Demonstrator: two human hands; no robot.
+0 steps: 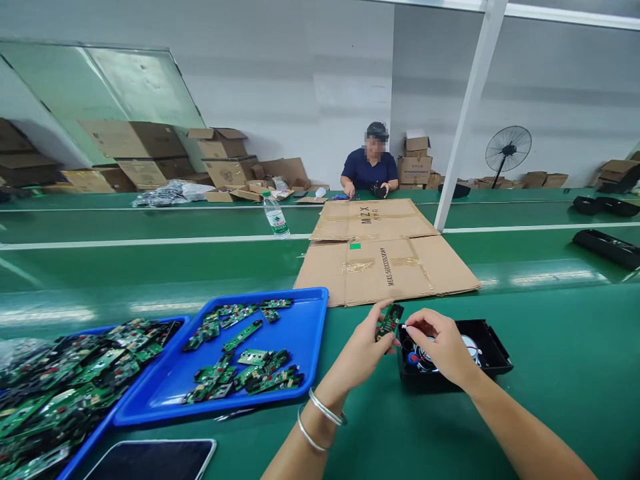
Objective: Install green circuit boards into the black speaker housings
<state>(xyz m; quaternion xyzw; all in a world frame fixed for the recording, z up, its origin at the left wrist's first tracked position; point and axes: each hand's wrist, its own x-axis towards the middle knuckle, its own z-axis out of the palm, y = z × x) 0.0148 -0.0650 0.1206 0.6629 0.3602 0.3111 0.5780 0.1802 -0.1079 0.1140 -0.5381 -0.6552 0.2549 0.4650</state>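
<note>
My left hand [364, 350] grips a small green circuit board [390, 321] between thumb and fingers, at the left end of a black housing [493, 347]. Right beside it, my right hand [443, 343] pinches a small white connector [404, 327] close to the board. Inside the open housing lie red, blue and white wires [417, 359] and a round silvery part [470, 347], partly hidden by my right hand. Silver bracelets circle my left wrist.
A blue tray [320, 333] with several circuit boards lies to the left, beside a heaped pile of boards [75, 380]. A dark tablet [155, 460] is at the front. Flattened cardboard [385, 267], a water bottle [276, 217] and a person [370, 167] are farther back.
</note>
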